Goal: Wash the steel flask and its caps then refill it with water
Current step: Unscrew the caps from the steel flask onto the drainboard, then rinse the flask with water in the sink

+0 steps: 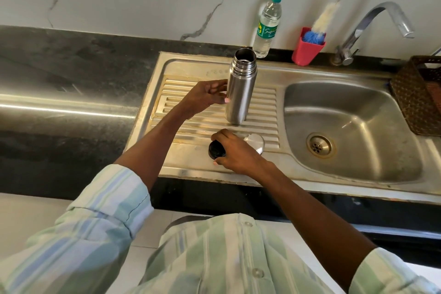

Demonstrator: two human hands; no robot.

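Near the drainboard's (191, 162) front edge, the right hand (235, 151) grips a black cap (216, 149); a steel cap (255, 142) lies just beside it. Behind, the uncapped flask (241, 89) stands upright on the ridges, shiny, left hand (206, 96) loosely curled, fingertips touching its side. Basin (346, 126) lies right.

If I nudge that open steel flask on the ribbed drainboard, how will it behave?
The flask is tall and narrow, standing on ridges, so it probably tips easily. Its smooth steel wall likely slips in a loose grip. Tipped over, it would probably roll.
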